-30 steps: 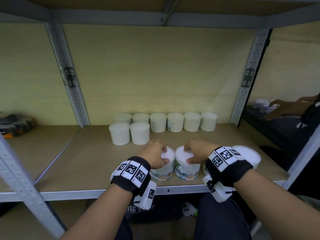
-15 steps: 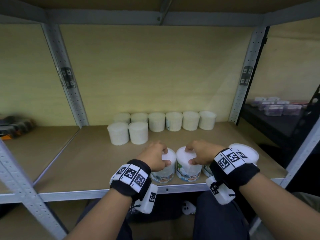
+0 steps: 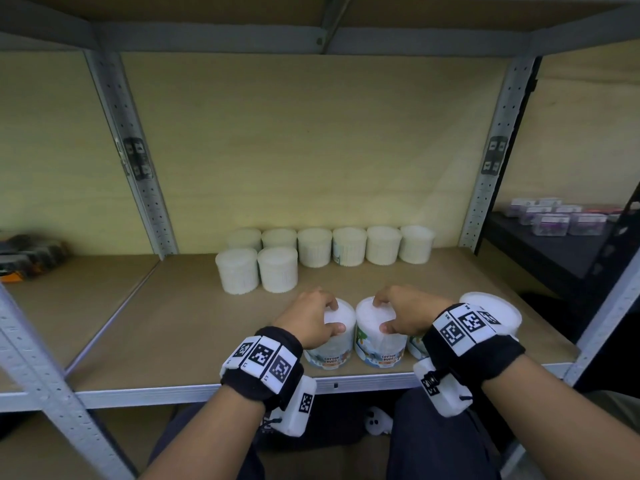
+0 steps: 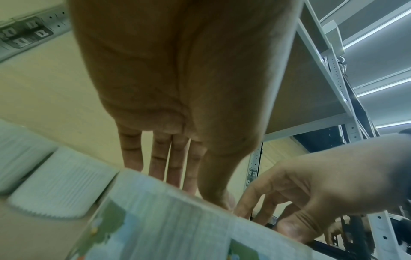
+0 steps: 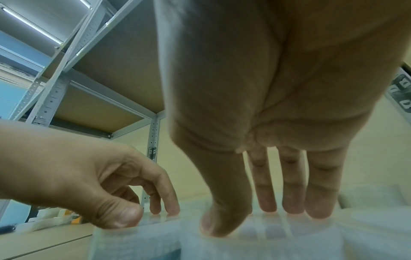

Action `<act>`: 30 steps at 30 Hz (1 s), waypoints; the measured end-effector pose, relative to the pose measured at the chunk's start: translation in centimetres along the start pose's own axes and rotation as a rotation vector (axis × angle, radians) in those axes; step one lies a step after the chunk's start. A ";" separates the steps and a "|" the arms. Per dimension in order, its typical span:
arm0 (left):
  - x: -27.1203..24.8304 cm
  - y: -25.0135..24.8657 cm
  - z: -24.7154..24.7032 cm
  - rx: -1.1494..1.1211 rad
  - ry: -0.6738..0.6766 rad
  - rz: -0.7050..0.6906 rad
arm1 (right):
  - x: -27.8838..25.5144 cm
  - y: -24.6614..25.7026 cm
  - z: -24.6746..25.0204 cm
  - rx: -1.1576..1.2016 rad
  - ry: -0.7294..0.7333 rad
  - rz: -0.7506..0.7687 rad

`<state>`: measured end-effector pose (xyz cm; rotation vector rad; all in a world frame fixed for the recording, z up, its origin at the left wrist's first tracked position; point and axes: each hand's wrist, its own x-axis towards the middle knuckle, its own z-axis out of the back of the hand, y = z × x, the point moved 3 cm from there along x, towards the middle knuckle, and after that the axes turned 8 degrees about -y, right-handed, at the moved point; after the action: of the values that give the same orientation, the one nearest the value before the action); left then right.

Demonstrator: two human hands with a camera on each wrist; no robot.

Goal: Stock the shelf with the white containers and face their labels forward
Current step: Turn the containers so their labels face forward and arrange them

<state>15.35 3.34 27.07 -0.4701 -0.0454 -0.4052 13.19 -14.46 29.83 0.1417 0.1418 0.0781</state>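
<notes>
Containers: eight stocked (image 3: 313, 256) beyond my grip; my left hand (image 3: 309, 320) clasps one tub (image 3: 333, 341), right hand (image 3: 406, 315) clasps neighbour (image 3: 380, 344), labels forward; third tub (image 3: 498, 313) right of grip waits.

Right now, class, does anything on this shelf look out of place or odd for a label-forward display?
Yes. The eight white ribbed containers at the back show almost no labels; one shows only a sliver. The two front containers, gripped by the left hand and right hand, face labels forward.
</notes>
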 end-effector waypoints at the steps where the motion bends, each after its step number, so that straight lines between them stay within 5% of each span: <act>1: 0.0 0.0 0.0 0.003 0.001 0.001 | 0.0 0.0 0.0 0.000 0.002 -0.002; 7: 0.4 0.3 0.9 -0.056 -0.021 -0.014 | 0.5 0.3 1.1 0.000 0.061 -0.010; 14: 1.6 3.5 4.4 -0.069 -0.113 0.039 | 3.6 3.8 3.6 0.147 -0.071 0.053; 20: 4.1 8.3 7.5 -0.065 -0.174 0.152 | 8.7 7.9 4.6 0.222 -0.172 0.134; 30: 9.8 16.3 8.8 -0.010 -0.131 0.299 | 18.5 12.0 3.7 0.071 -0.076 0.176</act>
<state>31.16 16.91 29.20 -0.5037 -0.0985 -0.0812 31.17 -1.45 32.67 0.2279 0.0564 0.2435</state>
